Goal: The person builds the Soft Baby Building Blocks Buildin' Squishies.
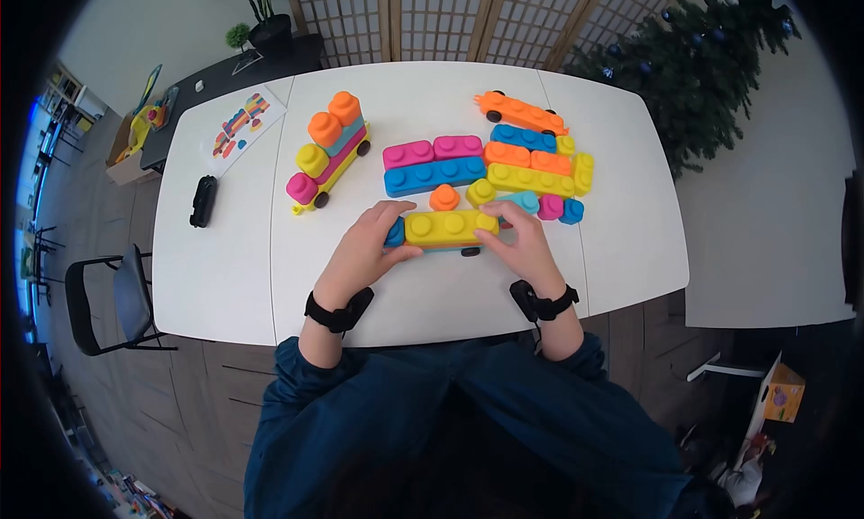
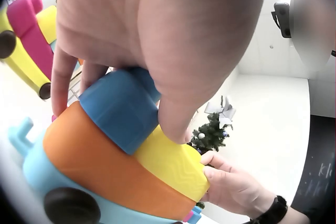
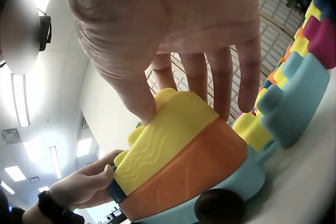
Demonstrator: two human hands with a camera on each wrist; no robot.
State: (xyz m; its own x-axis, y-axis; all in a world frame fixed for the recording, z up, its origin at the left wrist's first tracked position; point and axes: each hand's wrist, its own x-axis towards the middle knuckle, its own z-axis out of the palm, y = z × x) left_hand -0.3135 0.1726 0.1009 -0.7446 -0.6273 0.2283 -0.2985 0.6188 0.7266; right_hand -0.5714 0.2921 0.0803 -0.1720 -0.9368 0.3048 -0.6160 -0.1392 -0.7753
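A white desk (image 1: 211, 289) carries a yellow-based brick car (image 1: 334, 163) at left, a light-blue-based brick car (image 3: 184, 169) near its front edge, and an orange wheeled chassis (image 1: 524, 115) far right. The right hand (image 1: 525, 246) pinches the front car's yellow brick (image 1: 450, 227), the left hand (image 1: 364, 238) its blue brick (image 2: 118, 111). A small orange brick (image 1: 445, 198) crowds just beyond.

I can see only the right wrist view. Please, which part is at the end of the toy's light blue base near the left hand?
Observer: In the left wrist view, a light blue hook sticks out from the base.
Operator: Thank you. What lies at the left of the table?
Observer: The head view shows a printed sheet there.
Operator: And on its near side?
Observer: A black object; I cannot tell what it is.
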